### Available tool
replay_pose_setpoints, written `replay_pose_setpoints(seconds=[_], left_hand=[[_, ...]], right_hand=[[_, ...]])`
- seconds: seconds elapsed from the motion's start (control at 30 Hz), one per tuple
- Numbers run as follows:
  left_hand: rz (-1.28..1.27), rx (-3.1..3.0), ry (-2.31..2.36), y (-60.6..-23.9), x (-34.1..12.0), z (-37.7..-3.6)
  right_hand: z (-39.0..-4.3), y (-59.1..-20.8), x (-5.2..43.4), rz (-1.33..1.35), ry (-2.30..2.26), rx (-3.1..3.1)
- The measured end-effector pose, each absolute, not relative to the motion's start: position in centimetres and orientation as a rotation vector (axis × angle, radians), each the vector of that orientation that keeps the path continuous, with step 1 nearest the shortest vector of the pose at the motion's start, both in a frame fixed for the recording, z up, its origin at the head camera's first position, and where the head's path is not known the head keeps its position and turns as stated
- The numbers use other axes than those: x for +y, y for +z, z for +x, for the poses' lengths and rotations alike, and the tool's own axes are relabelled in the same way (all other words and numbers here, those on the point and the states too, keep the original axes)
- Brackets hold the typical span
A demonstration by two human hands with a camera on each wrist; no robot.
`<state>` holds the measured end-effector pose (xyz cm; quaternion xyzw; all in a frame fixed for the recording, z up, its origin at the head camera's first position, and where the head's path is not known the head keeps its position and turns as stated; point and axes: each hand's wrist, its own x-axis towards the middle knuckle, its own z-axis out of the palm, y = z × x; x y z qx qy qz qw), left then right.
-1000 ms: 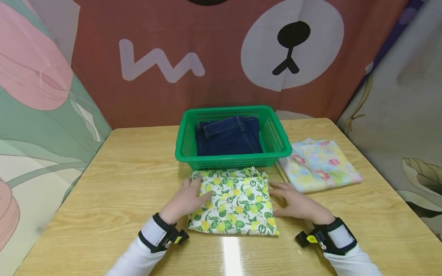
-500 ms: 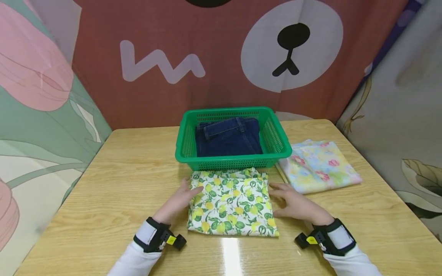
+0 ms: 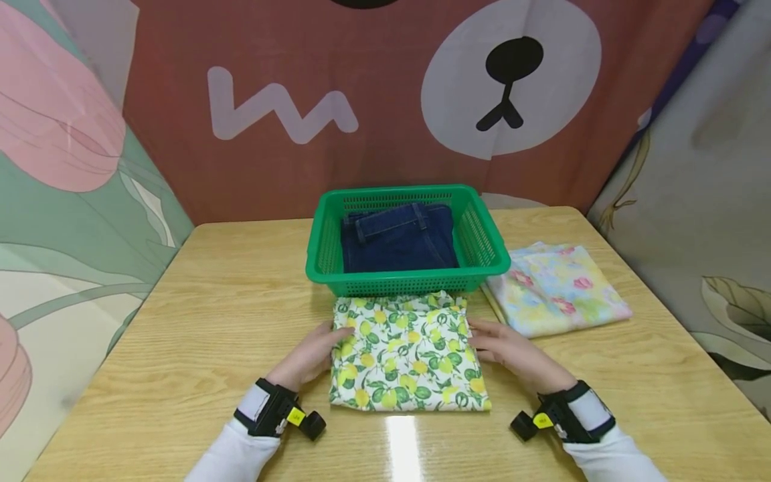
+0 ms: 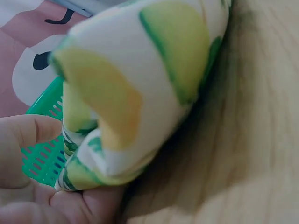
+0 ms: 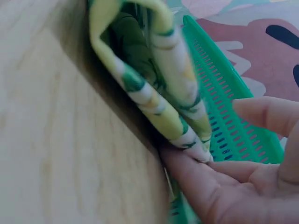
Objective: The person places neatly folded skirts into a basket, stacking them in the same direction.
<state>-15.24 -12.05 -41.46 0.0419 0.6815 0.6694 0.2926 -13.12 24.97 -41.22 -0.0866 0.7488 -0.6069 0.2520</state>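
A folded lemon-print cloth (image 3: pixel 406 361), white with yellow fruit and green leaves, lies in front of the green basket, its far edge gathered. At its left side my left hand (image 3: pixel 310 355) grips the edge, thumb over the top and fingers beneath. The left wrist view shows the fabric (image 4: pixel 135 70) bulging above those fingers. On the opposite side, my right hand (image 3: pixel 518 355) has its fingers tucked under the edge. In the right wrist view the folded layers (image 5: pixel 154 88) rest against these fingers, while the thumb (image 5: pixel 261 112) stands apart from the fabric.
The green plastic basket (image 3: pixel 406 286) stands at the back of the wooden table (image 3: pixel 241 288), with folded dark blue jeans (image 3: pixel 403 241) inside. To its right lies a folded pastel cloth (image 3: pixel 560 288) with pink flowers. A bear-print curtain (image 3: pixel 385 161) hangs behind.
My left hand has drawn back from the cloth's top to its left edge, fingers now beneath. The right hand's fingers have slipped under the right edge. The cloth has shifted slightly right.
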Motion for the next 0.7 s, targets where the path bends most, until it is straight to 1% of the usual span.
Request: replay_pose_setpoints(seconds=[0.1, 0.23, 0.43, 0.7], left_hand=[[0.128, 1.761, 1.792, -41.6, -11.8, -15.2], [0.158, 1.700, 1.811, -41.9, -11.3, -15.1], [0.165, 1.679, 1.838, -42.2, -10.9, -14.9], [0.175, 1.626, 1.844, -42.3, -10.7, -14.6]], right_hand=[[-13.4, -41.7, 25.2, -0.274, -1.814, 1.803], [-13.6, -42.4, 25.4, -0.314, -1.910, 1.567], [-13.8, -43.2, 25.3, -0.301, -1.939, 1.465], [-14.0, -43.3, 25.3, -0.290, -1.980, 1.304]])
